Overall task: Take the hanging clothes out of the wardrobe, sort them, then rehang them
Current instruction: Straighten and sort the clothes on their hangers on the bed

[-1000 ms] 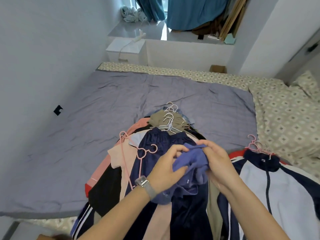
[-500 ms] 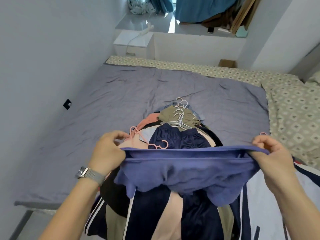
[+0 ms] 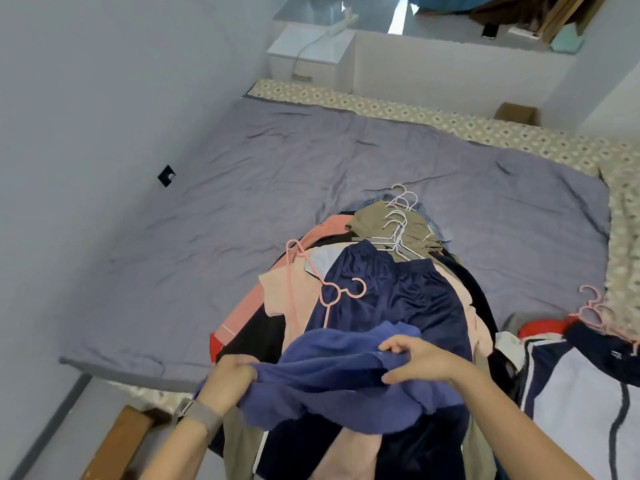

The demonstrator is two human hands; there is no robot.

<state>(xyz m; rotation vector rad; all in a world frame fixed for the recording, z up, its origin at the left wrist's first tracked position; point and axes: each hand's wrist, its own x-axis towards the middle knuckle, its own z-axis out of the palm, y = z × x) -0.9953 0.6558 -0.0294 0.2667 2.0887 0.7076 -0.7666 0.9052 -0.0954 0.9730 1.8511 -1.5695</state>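
A blue-purple garment (image 3: 332, 379) hangs low over the near end of a pile of clothes (image 3: 391, 292) on the bed. My left hand (image 3: 230, 375), with a watch on its wrist, grips the garment's left edge. My right hand (image 3: 420, 363) pinches its top edge nearer the middle. The pile holds navy shorts, peach, olive and black pieces, with a loose pink hanger (image 3: 322, 289) lying on top and several white hangers (image 3: 398, 223) at its far end. A second heap with a navy-and-white jacket (image 3: 571, 393) and pink hangers (image 3: 594, 311) lies to the right.
The grey sheet (image 3: 242, 202) covers the bed, with a patterned cover (image 3: 620, 237) along its far and right sides. A grey wall runs close on the left. A white nightstand (image 3: 311, 53) stands beyond the bed. A wooden bed frame corner (image 3: 117, 441) shows at lower left.
The garment was bunched between my hands, then stretched wide. Now my hands have come closer together and lower, and the garment sags between them. My view has tilted down.
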